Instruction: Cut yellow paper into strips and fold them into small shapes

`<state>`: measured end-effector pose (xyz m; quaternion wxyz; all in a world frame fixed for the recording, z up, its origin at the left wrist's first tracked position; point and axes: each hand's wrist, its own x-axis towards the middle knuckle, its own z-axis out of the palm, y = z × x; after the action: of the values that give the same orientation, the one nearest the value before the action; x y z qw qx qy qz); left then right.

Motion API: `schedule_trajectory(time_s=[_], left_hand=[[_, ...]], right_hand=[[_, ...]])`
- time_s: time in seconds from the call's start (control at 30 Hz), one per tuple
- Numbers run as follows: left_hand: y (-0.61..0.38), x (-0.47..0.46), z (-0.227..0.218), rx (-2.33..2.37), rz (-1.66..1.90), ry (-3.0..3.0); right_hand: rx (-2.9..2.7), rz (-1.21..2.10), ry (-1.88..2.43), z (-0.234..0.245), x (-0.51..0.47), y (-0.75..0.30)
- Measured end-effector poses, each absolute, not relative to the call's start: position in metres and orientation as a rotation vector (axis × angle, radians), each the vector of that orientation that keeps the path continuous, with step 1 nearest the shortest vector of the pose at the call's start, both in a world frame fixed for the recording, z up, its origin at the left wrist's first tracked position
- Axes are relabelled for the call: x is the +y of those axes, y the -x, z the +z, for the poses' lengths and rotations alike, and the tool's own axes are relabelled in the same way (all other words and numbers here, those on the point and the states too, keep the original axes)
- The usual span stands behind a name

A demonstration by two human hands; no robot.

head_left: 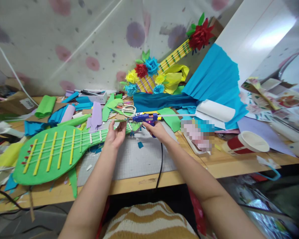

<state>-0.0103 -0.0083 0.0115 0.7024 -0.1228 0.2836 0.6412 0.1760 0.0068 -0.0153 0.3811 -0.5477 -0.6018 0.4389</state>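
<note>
My right hand (155,131) is wrapped around the handle of a blue glue gun (146,117), and a long whitish glue stick (176,115) juts from its back end. The gun's nozzle points left, close to the fingertips of my left hand (116,134). That hand is palm up with curled fingers, at a thin greenish piece too small to make out. Just beside it runs the neck of a green paper guitar (51,154) with yellow bars and pale strings. The guitar's head end is partly hidden behind my hands.
A grey cutting mat (137,162) with paper scraps lies beneath my hands. Scissors (128,109) and crepe paper (211,83) are behind. A yellow flowered guitar (174,58) leans at the back. A paper cup (249,142) stands right; the gun's black cord (161,162) drops over the table edge.
</note>
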Motion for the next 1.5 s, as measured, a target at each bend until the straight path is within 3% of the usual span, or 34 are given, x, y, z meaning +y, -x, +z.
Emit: schedule_trajectory(time_s=[0.43,0.63,1.1,1.3,1.5], left_hand=[[0.011,-0.007,0.009,0.667,1.454,0.229],[0.015,0.000,-0.001,0.890,1.624,-0.338],[0.032,0.014,0.017,1.058,1.058,-0.972],[0.034,0.026,0.009,1.098,1.139,-1.274],[0.036,0.028,0.008,1.179,1.171,-1.330]], right_hand=[[-1.518,1.102,1.407,-0.015,0.006,-0.176],[-1.466,1.141,1.357,-0.010,0.009,-0.184],[-1.556,1.100,1.432,0.012,0.013,-0.225],[-1.815,0.921,1.732,0.024,0.025,-0.244],[-2.106,0.807,1.704,0.046,0.043,-0.239]])
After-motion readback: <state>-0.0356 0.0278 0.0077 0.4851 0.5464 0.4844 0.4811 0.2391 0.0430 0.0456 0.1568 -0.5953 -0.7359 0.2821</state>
